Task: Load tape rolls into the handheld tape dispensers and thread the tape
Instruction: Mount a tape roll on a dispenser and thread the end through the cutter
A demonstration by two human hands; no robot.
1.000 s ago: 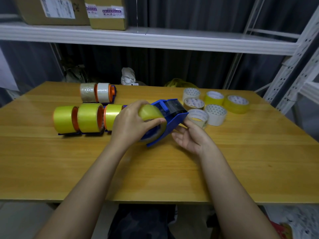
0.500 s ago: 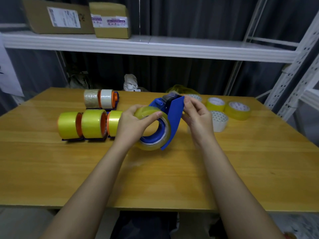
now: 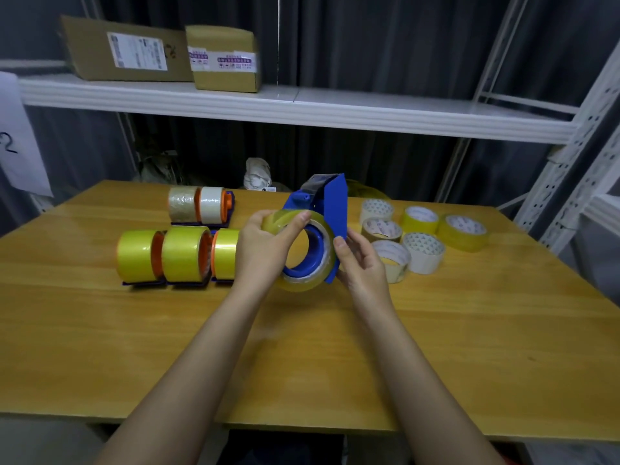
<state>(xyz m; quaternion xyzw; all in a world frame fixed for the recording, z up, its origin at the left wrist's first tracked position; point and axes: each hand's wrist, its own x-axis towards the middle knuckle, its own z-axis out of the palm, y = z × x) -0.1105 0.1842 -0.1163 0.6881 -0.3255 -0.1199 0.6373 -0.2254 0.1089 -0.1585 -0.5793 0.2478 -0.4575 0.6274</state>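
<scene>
Roll in blue dispenser

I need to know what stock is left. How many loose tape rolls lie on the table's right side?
6, clustered right of the hands: back row; nearer row. None looks hidden.

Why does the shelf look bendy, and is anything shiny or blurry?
Head view: the wide-angle lens bows the white shelf and leans the rack post; soft glare streaks the wooden table and the yellow rolls; the box labels are too soft to read.
</scene>
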